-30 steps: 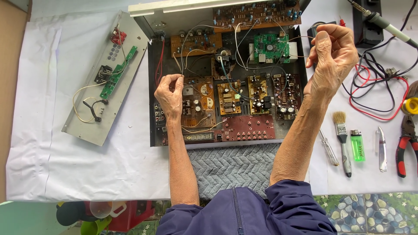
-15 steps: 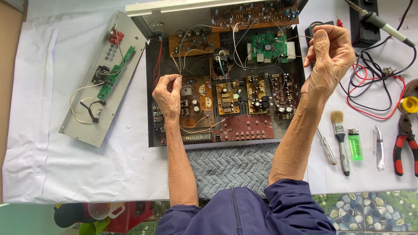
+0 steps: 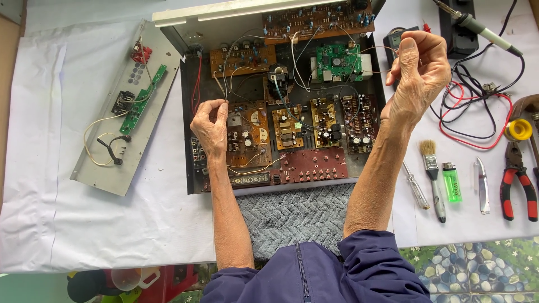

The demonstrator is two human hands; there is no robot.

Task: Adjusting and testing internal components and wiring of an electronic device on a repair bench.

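An open amplifier chassis (image 3: 187, 146) lies in front of me with several circuit boards inside, among them a green board (image 3: 337, 62) at the back. My left hand (image 3: 209, 128) hovers over the brown board (image 3: 250, 132) at the left side, thumb and fingers pinched on a thin grey wire (image 3: 225, 84) that runs up to the rear board. My right hand (image 3: 420, 73) is raised above the chassis's right edge, fingers closed on a thin wire (image 3: 377, 51) that leads back toward the green board.
The detached front panel (image 3: 106, 163) with a green strip board lies on the white cloth (image 3: 84, 224) at left. At right lie a soldering iron (image 3: 483, 31), red and black leads (image 3: 477, 115), a screwdriver (image 3: 415, 185), brush (image 3: 431, 168), green lighter (image 3: 451, 182), knife (image 3: 482, 179) and pliers (image 3: 516, 179).
My left hand has slid slightly left and its fingers have drawn together on the wire. My right hand stays raised in almost the same place.
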